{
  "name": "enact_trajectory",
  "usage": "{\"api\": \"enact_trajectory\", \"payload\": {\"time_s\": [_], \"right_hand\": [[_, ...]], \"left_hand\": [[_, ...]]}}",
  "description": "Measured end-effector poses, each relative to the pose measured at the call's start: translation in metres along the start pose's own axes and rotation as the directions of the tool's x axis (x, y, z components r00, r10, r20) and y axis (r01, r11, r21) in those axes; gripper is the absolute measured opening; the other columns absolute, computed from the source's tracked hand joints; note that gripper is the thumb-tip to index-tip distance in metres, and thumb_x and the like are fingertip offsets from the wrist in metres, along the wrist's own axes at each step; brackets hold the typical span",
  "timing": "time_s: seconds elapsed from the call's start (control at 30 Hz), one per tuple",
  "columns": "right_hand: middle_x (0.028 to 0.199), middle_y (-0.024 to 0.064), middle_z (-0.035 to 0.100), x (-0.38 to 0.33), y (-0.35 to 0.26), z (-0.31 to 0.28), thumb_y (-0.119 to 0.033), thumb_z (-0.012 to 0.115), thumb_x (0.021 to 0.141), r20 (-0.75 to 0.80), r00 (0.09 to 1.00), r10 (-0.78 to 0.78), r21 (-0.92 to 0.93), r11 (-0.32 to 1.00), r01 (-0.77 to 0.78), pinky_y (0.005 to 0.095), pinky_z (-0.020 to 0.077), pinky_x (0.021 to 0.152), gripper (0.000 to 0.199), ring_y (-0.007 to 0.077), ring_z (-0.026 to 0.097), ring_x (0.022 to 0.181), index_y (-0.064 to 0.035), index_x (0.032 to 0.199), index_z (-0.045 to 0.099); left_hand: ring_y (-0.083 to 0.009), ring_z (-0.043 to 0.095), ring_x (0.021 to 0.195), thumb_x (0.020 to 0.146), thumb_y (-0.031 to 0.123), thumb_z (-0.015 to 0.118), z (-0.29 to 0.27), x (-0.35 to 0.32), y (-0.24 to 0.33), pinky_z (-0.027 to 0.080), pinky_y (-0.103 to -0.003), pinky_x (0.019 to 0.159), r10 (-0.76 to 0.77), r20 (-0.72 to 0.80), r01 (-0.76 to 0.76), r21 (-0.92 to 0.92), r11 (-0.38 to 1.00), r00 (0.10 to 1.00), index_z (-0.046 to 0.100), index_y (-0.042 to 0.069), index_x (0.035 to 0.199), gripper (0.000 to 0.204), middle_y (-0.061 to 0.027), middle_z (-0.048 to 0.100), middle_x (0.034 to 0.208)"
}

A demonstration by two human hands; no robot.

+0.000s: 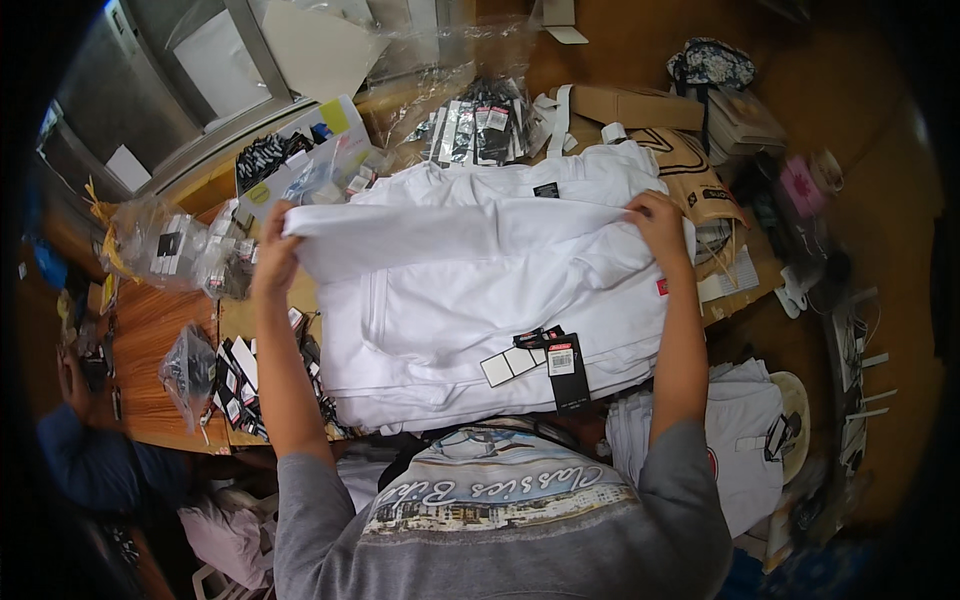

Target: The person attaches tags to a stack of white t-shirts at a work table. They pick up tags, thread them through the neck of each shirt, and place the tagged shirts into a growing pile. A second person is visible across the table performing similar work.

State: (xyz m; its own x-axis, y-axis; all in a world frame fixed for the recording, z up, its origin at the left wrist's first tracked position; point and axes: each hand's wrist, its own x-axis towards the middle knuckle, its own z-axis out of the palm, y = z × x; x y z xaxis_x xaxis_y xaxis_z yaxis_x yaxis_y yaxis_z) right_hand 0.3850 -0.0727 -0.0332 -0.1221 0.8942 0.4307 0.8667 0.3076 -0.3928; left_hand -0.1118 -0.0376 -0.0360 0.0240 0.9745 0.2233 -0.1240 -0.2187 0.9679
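Note:
A white garment (450, 310) lies spread over a stack of white garments (440, 405) in front of me. My left hand (274, 255) is closed on the far left corner of its folded band of cloth. At the right end of that band, my right hand (657, 230) pinches the cloth between thumb and fingers. The band is stretched fairly straight between both hands, slightly raised at the left. On the garment's near part rest a black hang tag (568, 375) and a white card strip (513, 365). A dark neck label (545, 190) shows on white cloth beyond the band.
Black and white tags (240, 375) and a plastic bag (188, 370) lie at left. A box of small dark items (345, 130) and a tag pile (485, 120) stand beyond. Folded garments (740, 430) sit at right. Another person's sleeve (100, 460) shows far left.

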Motion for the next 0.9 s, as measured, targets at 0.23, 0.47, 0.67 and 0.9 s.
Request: {"api": "enact_trajectory", "payload": {"time_s": [0.23,0.47,0.67,0.9], "right_hand": [[0.087,0.0094,0.059,-0.006,-0.021,-0.05,0.01,0.046,0.064,0.171,0.979,0.113,0.164,0.976,-0.141,0.0259,0.0398,0.076,0.026,0.018,0.054,0.085,0.0003,0.085,0.059],[0.105,0.0124,0.053,0.044,-0.093,0.073,-0.008,0.062,0.06,0.735,0.36,-0.574,0.569,0.812,0.131,0.0305,0.0352,0.086,0.045,0.0227,0.046,0.103,-0.0033,0.103,0.052],[0.078,0.0146,0.059,0.059,-0.051,0.017,-0.009,0.065,0.051,0.642,0.761,-0.092,-0.274,0.899,0.34,0.0366,0.0432,0.068,0.027,0.027,0.056,0.074,-0.0054,0.078,0.062],[0.09,0.0059,0.052,-0.012,-0.069,-0.069,-0.004,0.055,0.06,-0.029,0.978,-0.206,-0.778,0.619,0.107,0.0407,0.032,0.077,0.026,0.0229,0.045,0.092,-0.0083,0.086,0.057]], "left_hand": [[-0.0248,0.053,0.082,0.06,0.003,0.062,0.002,-0.072,0.021,0.041,-0.032,0.07,-0.174,0.771,0.082,0.157,0.984,0.612,0.048,0.004,0.059,0.014,-0.0152,0.056,0.084],[-0.0242,0.051,0.058,0.062,0.01,0.065,0.007,-0.083,0.023,0.04,-0.032,0.054,0.196,0.426,-0.069,-0.296,0.953,0.883,0.043,0.007,0.052,0.025,-0.0116,0.053,0.056],[-0.0171,0.047,0.059,0.062,0.013,0.069,-0.016,-0.105,0.003,0.039,-0.03,0.057,0.067,0.126,-0.035,-0.24,0.97,0.99,0.039,0.009,0.061,0.03,-0.0061,0.05,0.061],[-0.0166,0.054,0.069,0.064,-0.007,0.055,-0.011,-0.104,0.032,0.041,-0.026,0.064,-0.046,0.538,0.084,-0.046,0.995,0.842,0.051,-0.001,0.066,0.008,-0.0089,0.057,0.072]]}}
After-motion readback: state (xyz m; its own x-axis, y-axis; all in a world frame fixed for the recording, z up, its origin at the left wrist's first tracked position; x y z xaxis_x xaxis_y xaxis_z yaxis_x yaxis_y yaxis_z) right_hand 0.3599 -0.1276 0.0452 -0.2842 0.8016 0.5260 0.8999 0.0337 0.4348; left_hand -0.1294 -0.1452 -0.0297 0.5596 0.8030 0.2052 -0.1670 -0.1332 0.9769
